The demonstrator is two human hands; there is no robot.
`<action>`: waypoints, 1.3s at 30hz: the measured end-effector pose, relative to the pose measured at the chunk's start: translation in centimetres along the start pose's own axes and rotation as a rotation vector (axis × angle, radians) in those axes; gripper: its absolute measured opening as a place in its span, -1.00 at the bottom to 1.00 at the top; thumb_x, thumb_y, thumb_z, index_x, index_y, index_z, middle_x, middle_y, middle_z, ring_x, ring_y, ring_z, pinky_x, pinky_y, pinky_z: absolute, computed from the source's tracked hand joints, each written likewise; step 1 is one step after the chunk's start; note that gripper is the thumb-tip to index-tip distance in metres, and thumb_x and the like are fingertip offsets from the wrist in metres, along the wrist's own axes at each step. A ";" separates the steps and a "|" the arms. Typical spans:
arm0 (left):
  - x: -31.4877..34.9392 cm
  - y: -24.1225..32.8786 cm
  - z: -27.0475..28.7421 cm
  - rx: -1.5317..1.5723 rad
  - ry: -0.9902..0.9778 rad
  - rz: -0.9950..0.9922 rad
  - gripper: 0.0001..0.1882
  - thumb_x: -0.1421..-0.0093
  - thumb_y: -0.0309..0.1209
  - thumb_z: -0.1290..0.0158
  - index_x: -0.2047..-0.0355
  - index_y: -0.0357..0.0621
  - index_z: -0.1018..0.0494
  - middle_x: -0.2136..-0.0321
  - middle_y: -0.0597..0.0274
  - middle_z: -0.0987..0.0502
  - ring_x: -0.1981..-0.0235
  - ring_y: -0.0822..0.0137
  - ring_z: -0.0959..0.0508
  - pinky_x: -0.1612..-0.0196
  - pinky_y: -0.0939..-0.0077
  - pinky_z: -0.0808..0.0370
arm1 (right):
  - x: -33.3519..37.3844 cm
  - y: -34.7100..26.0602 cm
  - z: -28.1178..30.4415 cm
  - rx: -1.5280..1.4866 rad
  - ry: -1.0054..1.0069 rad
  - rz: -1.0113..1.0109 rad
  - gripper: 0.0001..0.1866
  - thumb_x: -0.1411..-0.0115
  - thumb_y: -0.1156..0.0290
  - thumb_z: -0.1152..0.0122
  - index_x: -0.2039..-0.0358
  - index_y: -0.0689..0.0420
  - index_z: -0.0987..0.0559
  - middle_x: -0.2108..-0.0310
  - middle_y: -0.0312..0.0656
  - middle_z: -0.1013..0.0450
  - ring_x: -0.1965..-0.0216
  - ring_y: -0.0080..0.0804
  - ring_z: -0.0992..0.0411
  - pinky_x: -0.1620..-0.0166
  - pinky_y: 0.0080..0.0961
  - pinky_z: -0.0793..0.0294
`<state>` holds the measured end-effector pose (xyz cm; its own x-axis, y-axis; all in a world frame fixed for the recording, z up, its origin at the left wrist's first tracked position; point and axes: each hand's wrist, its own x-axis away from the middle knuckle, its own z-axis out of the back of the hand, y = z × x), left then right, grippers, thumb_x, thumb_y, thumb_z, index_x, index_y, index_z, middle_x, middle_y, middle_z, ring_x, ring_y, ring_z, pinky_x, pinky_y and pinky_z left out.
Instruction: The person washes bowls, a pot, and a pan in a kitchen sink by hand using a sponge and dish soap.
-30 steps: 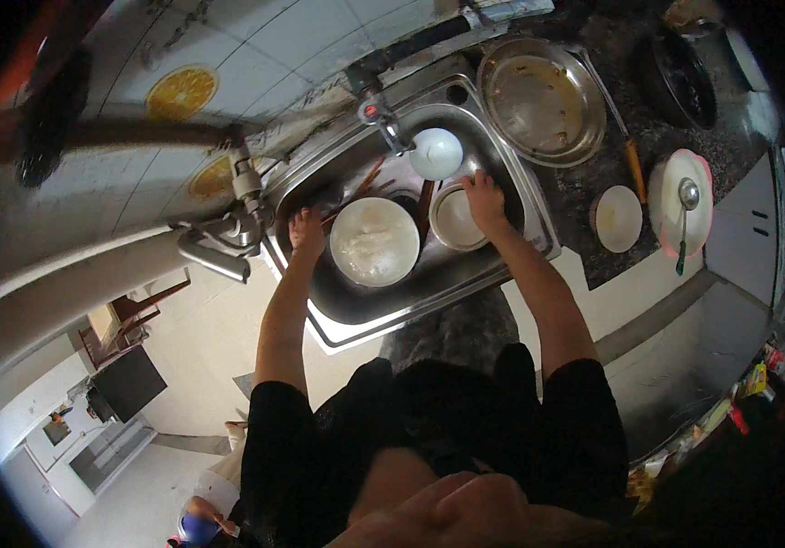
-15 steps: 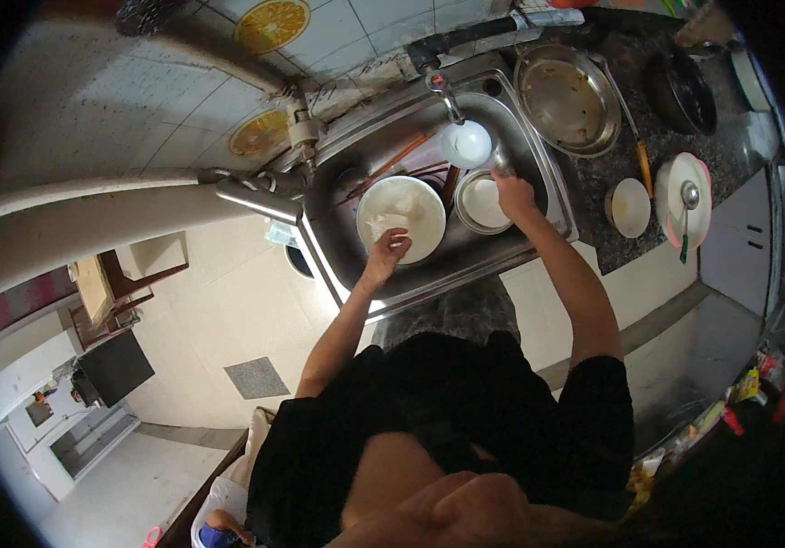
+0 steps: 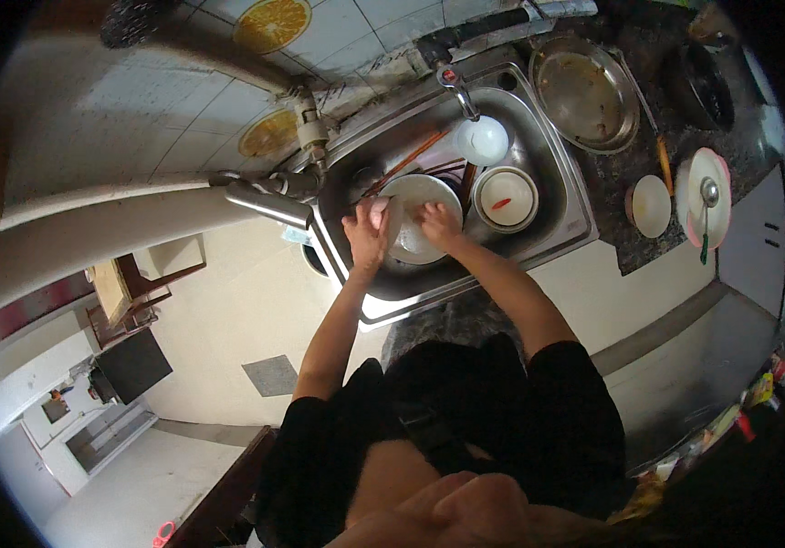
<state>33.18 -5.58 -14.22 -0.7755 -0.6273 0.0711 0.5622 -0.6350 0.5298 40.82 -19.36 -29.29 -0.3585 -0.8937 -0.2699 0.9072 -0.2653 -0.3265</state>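
In the metal sink (image 3: 561,196), my left hand (image 3: 368,239) is closed on a pale, pinkish bowl (image 3: 394,225), tilted on its edge at the left rim of a large white basin (image 3: 418,251). My right hand (image 3: 440,226) is over the basin with its fingers bent inward; what they hold, if anything, is hidden. To the right, a white bowl (image 3: 516,189) sits inside a metal one, with a small red oblong thing (image 3: 501,204) in it. A small white bowl (image 3: 482,141) stands under the faucet (image 3: 455,84).
Chopsticks (image 3: 408,163) lie at the back left of the sink. On the dark counter at right are a metal pan (image 3: 584,96), a wooden-handled utensil (image 3: 664,166), a small bowl (image 3: 650,206), a pink-rimmed dish (image 3: 698,215) bearing a spoon (image 3: 709,194), and a dark pot (image 3: 701,87).
My right hand has moved left and down from near the faucet to the basin. My left hand now holds a tilted bowl. The red oblong thing now shows in the nested bowl.
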 end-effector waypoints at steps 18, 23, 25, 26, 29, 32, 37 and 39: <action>-3.2 -6.6 -10.4 1.015 -0.797 0.802 -0.41 -0.07 0.04 0.26 0.05 -0.17 -0.09 0.22 0.19 -0.30 0.28 0.30 -0.39 0.42 0.39 -0.43 | -0.8 -3.7 4.3 -0.758 -0.356 -0.357 -0.55 0.05 0.39 0.04 0.11 0.23 -0.21 0.19 0.07 -0.27 0.14 -0.14 -0.27 0.20 -0.32 -0.29; -2.6 -2.6 -8.8 0.848 -0.661 0.682 -0.48 -0.07 -0.02 0.21 0.06 -0.06 -0.13 0.34 0.21 -0.36 0.32 0.31 -0.41 0.50 0.42 -0.43 | -1.9 -3.1 4.9 -0.532 -0.300 -0.516 -0.67 0.07 0.43 0.05 0.22 0.19 -0.35 0.29 0.02 -0.33 0.32 -0.06 -0.34 0.28 -0.26 -0.33; -2.4 -2.7 -8.8 0.789 -0.607 0.651 -0.50 -0.06 -0.06 0.19 0.05 -0.01 -0.10 0.36 0.20 -0.36 0.31 0.27 -0.40 0.48 0.39 -0.42 | -4.9 -4.1 4.9 -0.773 -0.342 -0.879 -0.72 0.04 0.47 0.11 0.25 0.20 -0.36 0.31 0.03 -0.33 0.28 -0.07 -0.33 0.27 -0.27 -0.32; -2.6 -3.2 -8.3 0.828 -0.640 0.637 -0.50 -0.05 -0.08 0.18 0.03 0.00 -0.06 0.37 0.18 -0.35 0.30 0.23 -0.39 0.44 0.36 -0.41 | -4.1 -4.5 4.8 -0.723 -0.184 -0.690 -0.74 0.04 0.46 0.11 0.28 0.19 -0.37 0.34 0.03 -0.34 0.30 -0.07 -0.33 0.27 -0.25 -0.32; -2.5 -4.9 -8.2 1.347 -0.766 0.679 -0.43 -0.04 -0.14 0.15 -0.02 0.00 0.05 0.39 0.14 -0.34 0.26 0.12 -0.36 0.32 0.29 -0.37 | -1.8 -4.6 6.9 -0.917 -0.208 -0.489 -0.78 0.11 0.41 0.03 0.39 0.16 -0.43 0.43 0.08 -0.36 0.35 -0.03 -0.35 0.29 -0.18 -0.29; -1.7 -5.7 -9.9 0.650 -0.556 0.309 -0.42 -0.03 -0.10 0.17 -0.02 -0.05 0.03 0.39 0.13 -0.34 0.25 0.15 -0.34 0.34 0.31 -0.37 | -1.5 -3.2 2.4 -0.580 -0.572 -0.460 -0.58 0.09 0.49 0.05 0.13 0.14 -0.27 0.24 0.09 -0.30 0.21 -0.04 -0.30 0.20 -0.26 -0.29; -1.8 -3.2 -8.2 0.731 -0.501 0.747 -0.54 -0.07 -0.07 0.24 0.11 -0.10 -0.21 0.32 0.19 -0.38 0.46 0.30 -0.42 0.45 0.47 -0.40 | -1.7 -6.0 6.0 -0.855 -0.035 -0.349 -0.42 0.21 0.54 -0.04 0.06 0.14 -0.20 0.19 0.04 -0.28 0.03 -0.12 -0.14 0.00 -0.33 -0.11; -2.4 -3.0 -5.8 1.016 -0.895 0.817 -0.55 -0.10 -0.10 0.25 0.12 -0.16 -0.23 0.28 0.18 -0.37 0.42 0.30 -0.43 0.41 0.50 -0.42 | -0.9 -3.4 8.0 -0.421 -0.223 0.129 -0.42 0.18 0.50 -0.04 0.05 0.10 -0.19 0.15 -0.05 -0.26 0.00 -0.23 -0.12 -0.05 -0.40 -0.06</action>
<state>35.06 -4.79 -20.84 -0.4900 0.0566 0.8699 0.7621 0.5123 0.3959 39.84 -20.51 -20.72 -0.1521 -0.9774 -0.1468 0.7566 -0.0196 -0.6536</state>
